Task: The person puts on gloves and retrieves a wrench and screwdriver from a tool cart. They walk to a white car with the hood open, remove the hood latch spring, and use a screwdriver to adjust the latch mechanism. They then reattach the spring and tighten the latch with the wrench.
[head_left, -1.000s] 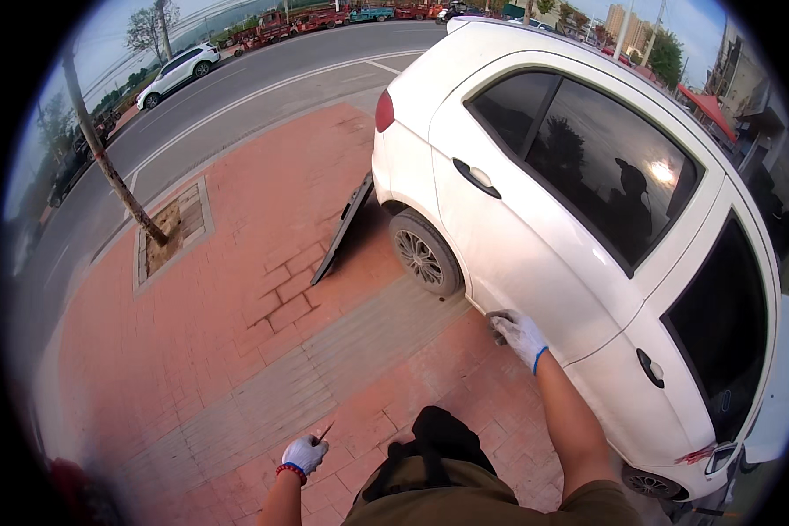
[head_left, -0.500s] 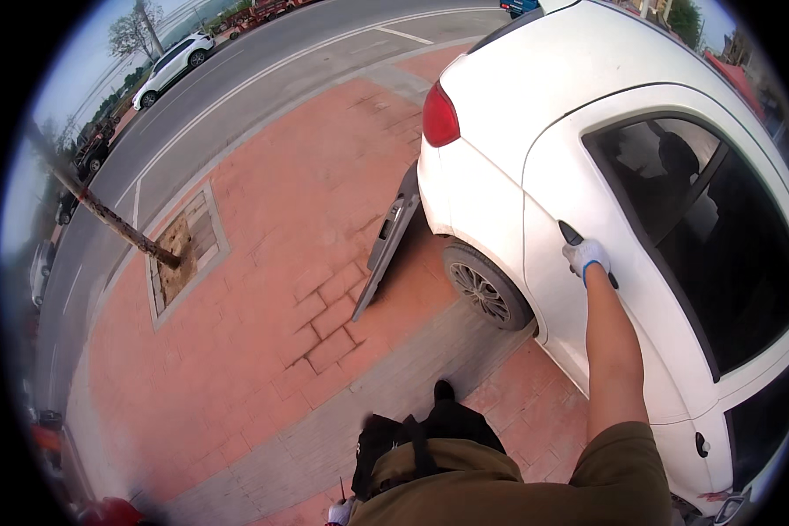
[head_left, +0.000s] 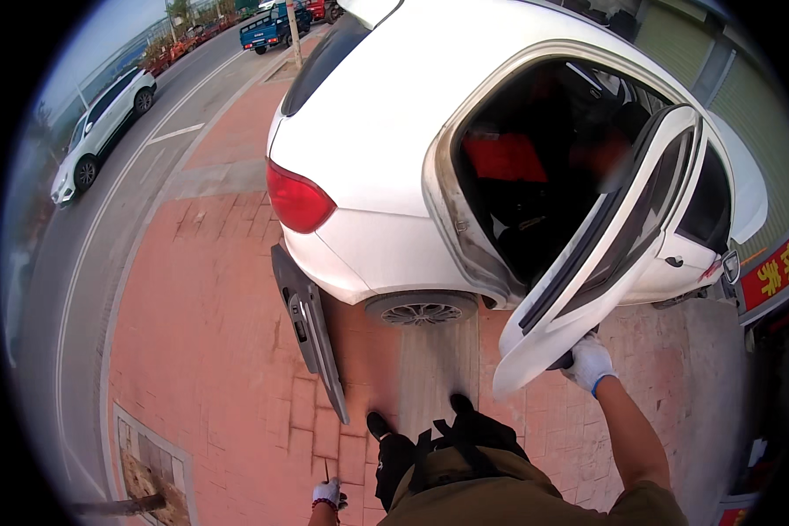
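Head view: right hand (head_left: 590,364) grips rear door (head_left: 535,349) by handle (head_left: 561,360) (left hand (head_left: 327,492) holds thin tool (head_left: 326,469)); likely step: door opening; next, control its swing.

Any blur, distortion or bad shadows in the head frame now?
Head view throughout: fisheye bows the road, picture's left rim looks hazy, corners black; the near car is bright, its interior mostly dark; right hand reads fairly clear.
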Tool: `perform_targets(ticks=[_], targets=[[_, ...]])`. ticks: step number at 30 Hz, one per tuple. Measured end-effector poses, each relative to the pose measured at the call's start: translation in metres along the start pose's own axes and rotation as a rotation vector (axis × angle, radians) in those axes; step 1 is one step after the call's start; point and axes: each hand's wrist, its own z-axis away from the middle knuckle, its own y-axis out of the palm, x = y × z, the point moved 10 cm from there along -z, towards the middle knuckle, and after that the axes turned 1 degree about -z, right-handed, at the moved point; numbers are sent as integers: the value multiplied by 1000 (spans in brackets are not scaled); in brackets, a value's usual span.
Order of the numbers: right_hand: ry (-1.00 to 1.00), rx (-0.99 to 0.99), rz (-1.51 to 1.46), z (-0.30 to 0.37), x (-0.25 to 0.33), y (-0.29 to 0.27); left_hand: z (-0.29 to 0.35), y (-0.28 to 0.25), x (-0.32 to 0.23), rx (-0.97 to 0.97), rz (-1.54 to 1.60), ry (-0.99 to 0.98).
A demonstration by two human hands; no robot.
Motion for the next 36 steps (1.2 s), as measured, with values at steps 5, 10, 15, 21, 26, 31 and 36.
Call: perform_targets(ticks=[5, 10, 15, 21, 26, 31, 36], targets=[[482, 145, 177, 173, -116, 114, -28, -32, -136, 75, 109, 143], [1022, 329, 50, 402, -169, 208, -24, 19, -209, 256, -61, 231], [1107, 113, -409, 471, -32, 302, 1, 66, -250, 362, -232, 286], [813, -4, -848, 90, 126, 160, 19, 80, -304, 373, -639, 394], [653, -109, -1133, -156, 91, 205, 23, 70, -350, 284, -677, 326], [742, -367, -1093, -313, -51, 204, -75, -15, -350, 115, -1006, 509], [969, -275, -1031, -476, -184, 219, -7, 7, -372, 1, -880, 183]])
